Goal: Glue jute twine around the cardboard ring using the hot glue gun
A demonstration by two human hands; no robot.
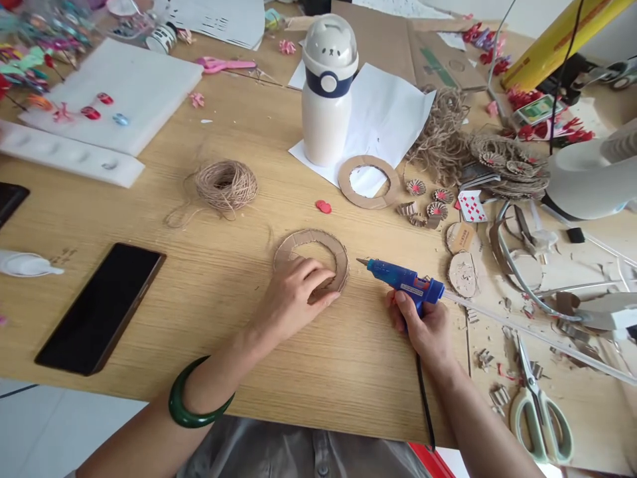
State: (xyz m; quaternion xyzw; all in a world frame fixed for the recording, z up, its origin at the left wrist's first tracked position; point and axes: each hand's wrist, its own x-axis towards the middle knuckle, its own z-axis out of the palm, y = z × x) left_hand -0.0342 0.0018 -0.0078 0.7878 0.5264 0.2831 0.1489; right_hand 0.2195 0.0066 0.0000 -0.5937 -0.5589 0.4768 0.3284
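Observation:
A cardboard ring with a rough edge lies flat on the table. My left hand rests over its near side, the thumb and fingers gripping the band; part of the ring is hidden beneath them. To the right, my right hand is closed round the handle of a blue glue gun. Its nozzle points left, just short of the ring and apart from it. A clear glue stick runs out of the gun's back end, and a dark cord hangs below the handle.
Beyond the ring are a ball of twine, red discs, a second cardboard ring and a white bottle. A phone lies left. Scissors, cardboard scraps and corrugated rosettes lie right.

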